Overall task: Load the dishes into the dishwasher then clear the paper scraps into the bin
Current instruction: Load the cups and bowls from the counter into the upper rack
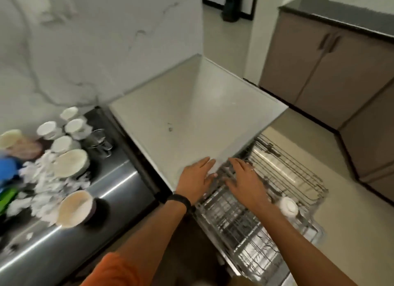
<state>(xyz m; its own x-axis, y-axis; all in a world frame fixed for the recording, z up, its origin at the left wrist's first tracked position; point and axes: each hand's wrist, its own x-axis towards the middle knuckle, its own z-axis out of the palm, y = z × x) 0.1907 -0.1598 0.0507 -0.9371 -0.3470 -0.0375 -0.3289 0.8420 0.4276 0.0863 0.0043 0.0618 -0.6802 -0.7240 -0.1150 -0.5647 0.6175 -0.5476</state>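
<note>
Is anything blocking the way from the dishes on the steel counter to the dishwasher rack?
Nothing visible does. The pulled-out wire dishwasher rack shows one small white cup at its right; torn white paper scraps lie around the cream bowls.

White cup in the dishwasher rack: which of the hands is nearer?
Right. The right hand is over the rack, left of the white cup; the left hand is farther left, at the worktop edge.

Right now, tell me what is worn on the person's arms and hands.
The left hand has a black band round its wrist. The right hand wears a thin ring on one finger. An orange sleeve shows high on the left arm. No gloves.
</note>
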